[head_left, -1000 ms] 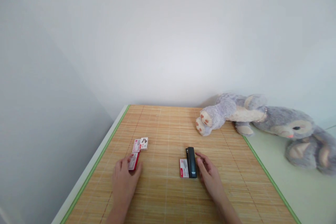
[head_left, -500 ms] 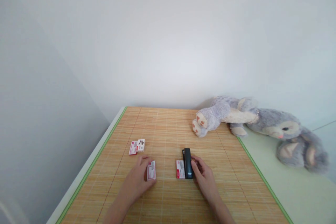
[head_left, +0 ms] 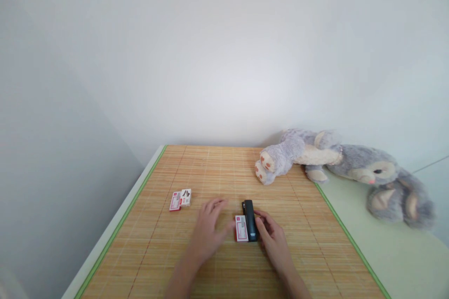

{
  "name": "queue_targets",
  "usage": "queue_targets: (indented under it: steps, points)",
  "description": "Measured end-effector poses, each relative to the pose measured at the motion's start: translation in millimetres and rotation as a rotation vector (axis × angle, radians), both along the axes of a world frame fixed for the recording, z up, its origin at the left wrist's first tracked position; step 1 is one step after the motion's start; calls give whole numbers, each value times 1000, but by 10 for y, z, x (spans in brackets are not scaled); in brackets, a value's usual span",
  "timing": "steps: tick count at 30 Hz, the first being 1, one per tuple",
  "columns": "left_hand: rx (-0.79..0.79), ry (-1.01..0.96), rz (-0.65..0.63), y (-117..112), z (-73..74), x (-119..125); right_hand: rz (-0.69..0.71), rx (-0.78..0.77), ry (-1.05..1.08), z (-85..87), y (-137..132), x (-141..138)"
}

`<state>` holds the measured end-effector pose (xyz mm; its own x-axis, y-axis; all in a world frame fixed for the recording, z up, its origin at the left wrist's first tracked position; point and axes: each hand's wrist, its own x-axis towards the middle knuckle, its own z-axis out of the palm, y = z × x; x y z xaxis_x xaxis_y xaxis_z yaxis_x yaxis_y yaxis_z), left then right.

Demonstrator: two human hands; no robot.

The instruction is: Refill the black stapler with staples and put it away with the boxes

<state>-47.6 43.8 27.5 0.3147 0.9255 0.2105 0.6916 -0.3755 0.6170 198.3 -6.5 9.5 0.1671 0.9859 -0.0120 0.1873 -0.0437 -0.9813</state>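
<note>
Box: flat white-and-red cardboard box (head_left: pixel 241 230), against left side of black oblong stapler (head_left: pixel 250 222) on tan bamboo-covered counter (head_left: pixel 210 168); direct underside hidden.
Left hand (head_left: pixel 207 230): grip apart, thumb near box, motion-blurred.
Right hand (head_left: pixel 274 240): beside stapler; contact hidden, can't tell if grip clamped.
Forearms: cut off below.

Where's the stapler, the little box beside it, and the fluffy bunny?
Stapler (head_left: pixel 250 221), head view: on its black top.
Box (head_left: pixel 241 229), head view: on its printed top.
Bunny (head_left: pixel 318 154), head view: on its pale belly.
</note>
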Motion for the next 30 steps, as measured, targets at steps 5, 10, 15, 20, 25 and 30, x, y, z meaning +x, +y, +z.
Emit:
queue_targets:
  steps: [5,10,15,20,25,30]
  points:
    - [46,192,355,375,-117,-956,-39,11,-14,10,-7,-5]
    - [-37,271,364,250,-198,-1500,-36,27,-7,-22,8,-2]
    - [-7,122,252,-231,-210,-1076,21,16,-20,-104,22,-5]
    - [-73,-128,-75,-325,25,-66,24,29,-45,-137,22,4]
    - [-144,-210,-256,-223,139,450,25,46,-47,-118,6,2]
    - [-106,-200,-177,-92,67,267,13,41,-38,-97,-10,-9]
